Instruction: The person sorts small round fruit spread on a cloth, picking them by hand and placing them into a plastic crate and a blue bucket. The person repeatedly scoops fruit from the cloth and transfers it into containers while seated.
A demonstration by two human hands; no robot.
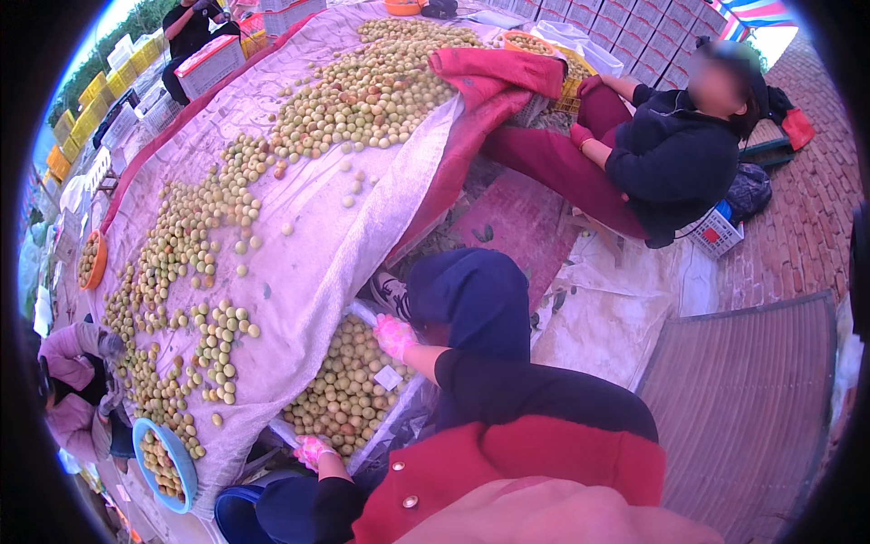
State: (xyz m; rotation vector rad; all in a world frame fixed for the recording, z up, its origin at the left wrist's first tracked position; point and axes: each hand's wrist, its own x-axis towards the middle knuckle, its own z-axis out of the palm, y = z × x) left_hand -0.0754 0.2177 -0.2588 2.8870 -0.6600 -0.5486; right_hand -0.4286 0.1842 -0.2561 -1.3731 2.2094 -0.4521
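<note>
A white crate [405,419] full of small round green-and-brown fruits [349,381], which look like jujubes, rests low in front of me, beside my legs. My left hand [314,451], in a pink patterned glove, is closed on the crate's rim at its near left side. At the far right side my right hand [395,337], gloved alike, grips the rim with bent fingers. A small white paper slip [389,377] lies on top of the fruits. The crate's underside is hidden.
A sheet-covered table [299,317] carries a long spread of loose fruits [362,100]. A blue basin [186,471] and an orange bowl [101,263] stand along its left edge. Co-workers sit at right [680,154], lower left [77,381] and far left [190,36]. Stacked boxes [634,36] line the back.
</note>
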